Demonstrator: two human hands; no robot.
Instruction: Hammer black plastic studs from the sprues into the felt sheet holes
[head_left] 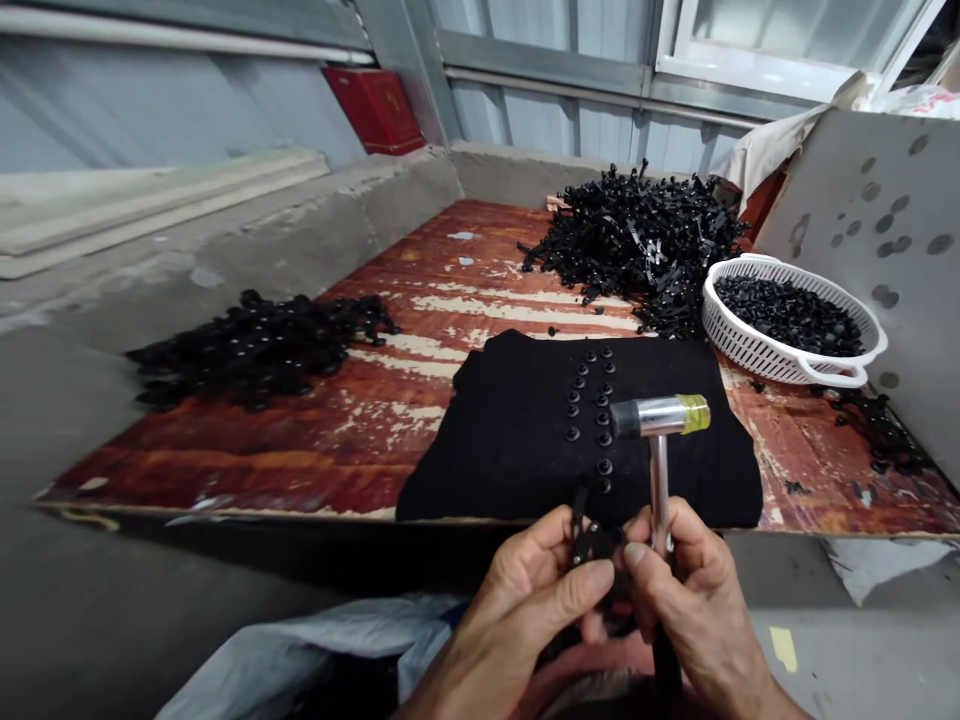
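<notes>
Black part [595, 543] in the pinch of the left hand [534, 590], metal hammer [659, 462] in the grip of the right hand [694, 595]

Red table [360, 430] (scuffed), black cloth [510, 430], dark heaps [637, 225], white basket [757, 345]

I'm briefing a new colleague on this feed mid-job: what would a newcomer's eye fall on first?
Probably the hammer, its shiny head with one yellow end raised above the right hand, against the black cloth. Next, the large glinting heap of black parts at the far side of the red-brown tabletop, and the white basket at its right.
</notes>
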